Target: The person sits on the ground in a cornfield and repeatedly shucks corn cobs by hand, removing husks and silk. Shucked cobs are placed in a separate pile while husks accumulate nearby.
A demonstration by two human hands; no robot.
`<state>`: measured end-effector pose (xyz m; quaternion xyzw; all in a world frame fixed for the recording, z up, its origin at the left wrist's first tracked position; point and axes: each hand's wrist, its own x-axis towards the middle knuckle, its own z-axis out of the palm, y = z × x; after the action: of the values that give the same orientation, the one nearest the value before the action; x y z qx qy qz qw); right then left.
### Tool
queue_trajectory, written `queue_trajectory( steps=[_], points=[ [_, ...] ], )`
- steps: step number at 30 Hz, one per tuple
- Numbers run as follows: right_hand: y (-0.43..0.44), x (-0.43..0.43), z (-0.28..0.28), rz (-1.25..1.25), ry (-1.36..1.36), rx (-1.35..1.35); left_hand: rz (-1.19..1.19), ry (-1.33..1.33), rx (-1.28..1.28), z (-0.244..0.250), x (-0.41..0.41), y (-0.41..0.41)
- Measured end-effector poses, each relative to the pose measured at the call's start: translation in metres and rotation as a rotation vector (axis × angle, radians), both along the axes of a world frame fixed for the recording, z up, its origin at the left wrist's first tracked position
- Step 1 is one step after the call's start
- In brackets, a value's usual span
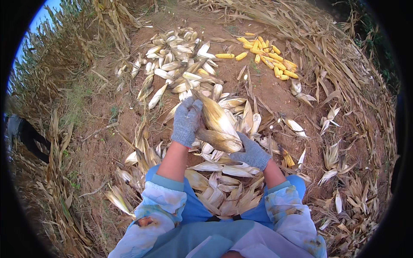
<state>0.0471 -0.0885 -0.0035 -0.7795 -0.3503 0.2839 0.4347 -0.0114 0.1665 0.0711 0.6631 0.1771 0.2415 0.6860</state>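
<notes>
Both my hands wear grey knit gloves. My left hand [187, 122] grips dry husk leaves on the left side of a large ear of corn [216, 116]. The tan, brown-streaked husk is partly spread, with one leaf folded across toward the right. My right hand [251, 153] is at the lower right end of the ear, its fingers against the husk; the fingertips are partly hidden. No kernels show on this ear. Under and between my hands lie loose husks [226, 190], heaped between my knees.
Ahead is a pile of unhusked corn ears [176, 54]. Bare yellow cobs [271, 56] lie on the soil to its right. A partly husked ear [287, 158] rests by my right wrist. Dry stalks [335, 42] border the right; a person's dark-clothed leg [30, 133] shows far left.
</notes>
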Motion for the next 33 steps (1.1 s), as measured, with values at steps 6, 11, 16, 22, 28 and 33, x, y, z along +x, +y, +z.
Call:
queue_trajectory(
  steps=[6, 11, 16, 22, 28, 33],
  points=[
    [0.008, -0.008, -0.011, -0.165, -0.072, 0.112, 0.092, -0.052, 0.18, 0.006, 0.013, -0.007],
    [0.013, -0.009, 0.015, -0.302, -0.35, -0.008, 0.085, -0.036, 0.327, -0.01, 0.027, -0.02],
    [0.011, -0.006, 0.019, -0.331, -0.384, 0.13, 0.058, -0.049, 0.515, 0.004, 0.024, -0.059],
    [0.007, -0.013, 0.031, -0.363, -0.063, 0.145, -0.149, -0.05, 0.521, 0.013, 0.02, -0.061],
    [0.004, -0.022, 0.039, -0.353, -0.105, 0.145, -0.227, 0.046, 0.621, 0.024, 0.006, -0.051],
    [0.011, -0.023, 0.018, -0.419, -0.377, 0.213, -0.09, -0.085, 0.364, -0.009, 0.022, -0.057]
  ],
)
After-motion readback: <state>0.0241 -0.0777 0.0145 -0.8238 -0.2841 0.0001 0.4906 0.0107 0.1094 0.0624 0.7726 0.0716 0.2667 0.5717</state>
